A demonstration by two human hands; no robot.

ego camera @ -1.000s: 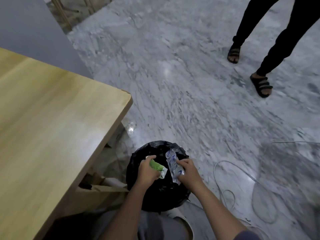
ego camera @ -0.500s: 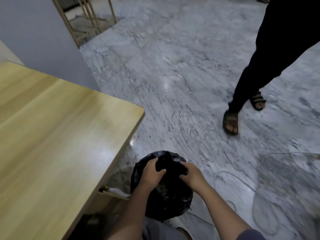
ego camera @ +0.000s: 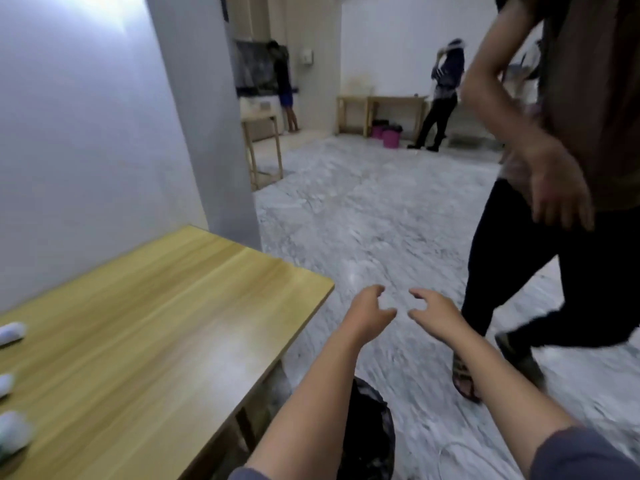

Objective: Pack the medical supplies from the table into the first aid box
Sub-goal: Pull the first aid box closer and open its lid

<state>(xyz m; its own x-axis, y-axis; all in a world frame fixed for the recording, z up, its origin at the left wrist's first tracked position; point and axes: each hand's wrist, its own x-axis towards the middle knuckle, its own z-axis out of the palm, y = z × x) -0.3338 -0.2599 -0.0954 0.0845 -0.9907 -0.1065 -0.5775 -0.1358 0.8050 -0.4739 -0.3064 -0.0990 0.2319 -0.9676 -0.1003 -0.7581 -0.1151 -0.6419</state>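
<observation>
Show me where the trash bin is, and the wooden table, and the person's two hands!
trash bin (ego camera: 370, 434): head view, on its black bag lining.
wooden table (ego camera: 166, 327): head view, on the bare tabletop.
left hand (ego camera: 367, 313): head view, on the back of the hand.
right hand (ego camera: 436, 311): head view, on the back of the hand.

A light wooden table (ego camera: 149, 327) stands against the white wall, its near corner jutting toward the marble floor (ego camera: 363, 216). At its left edge lie 3 white rolls — one (ego camera: 11, 332) farthest back, one (ego camera: 5, 383) in the middle, one (ego camera: 14, 432) nearest — blurred, each apart from the next. On the floor, just beside the table's corner, sits a black-lined bin (ego camera: 370, 434).
</observation>
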